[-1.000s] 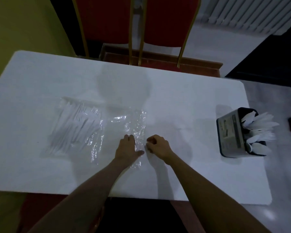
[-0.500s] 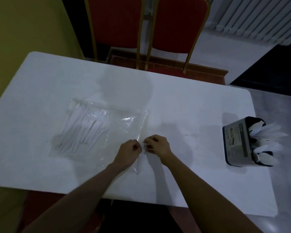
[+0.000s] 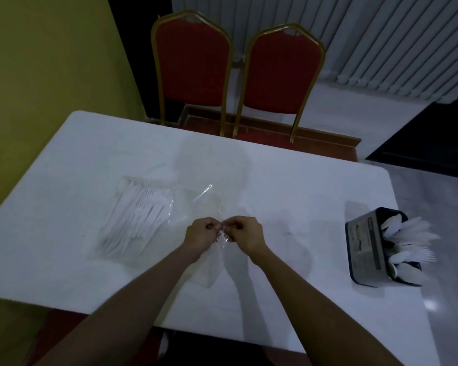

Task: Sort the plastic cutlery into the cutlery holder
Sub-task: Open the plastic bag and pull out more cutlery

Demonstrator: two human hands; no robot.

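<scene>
A clear plastic bag (image 3: 193,207) lies on the white table (image 3: 288,186), with several white plastic forks (image 3: 135,220) bunched in its left half. My left hand (image 3: 200,235) and my right hand (image 3: 245,233) sit close together at the bag's near right edge, each pinching the film between curled fingers and lifting it a little. At the table's right end stands a dark cutlery holder (image 3: 368,244) with several white spoons and forks (image 3: 407,239) sticking out toward the right.
Two red chairs with gold frames (image 3: 238,75) stand behind the table's far edge. A yellow wall (image 3: 50,62) runs along the left, and grey vertical blinds (image 3: 381,35) hang at the back right. The holder sits near the table's right edge.
My left hand has gone from lying flat on the bag to pinching it. Both hands have come together on the bag's edge and raised the film slightly. The camera has tilted up.
</scene>
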